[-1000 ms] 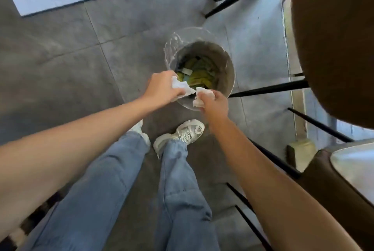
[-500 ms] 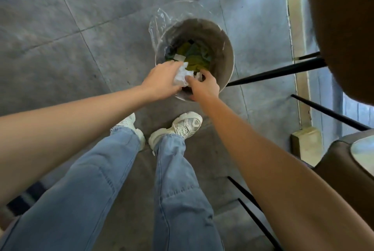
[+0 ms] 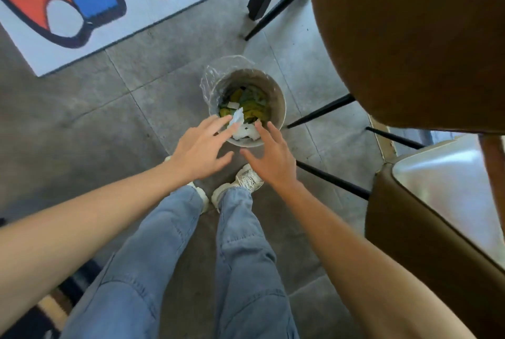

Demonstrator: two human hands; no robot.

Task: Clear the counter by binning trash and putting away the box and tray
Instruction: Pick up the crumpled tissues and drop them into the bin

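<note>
Both hands, left hand (image 3: 200, 153) and right hand (image 3: 269, 157), hover with fingers spread, holding nothing. White tissues (image 3: 241, 127), pinched half a second ago, now lie at the bin's (image 3: 278, 98) 6 o'clock rim.

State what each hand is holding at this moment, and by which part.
Nothing. The left hand and right hand are both open with fingers spread above the bin. The white tissues are loose at its near rim.

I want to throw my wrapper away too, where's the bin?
In the head view the bin stands on the grey floor at centre, just beyond both open hands, with the brown chair to its right and the colourful mat to its upper left.
</note>
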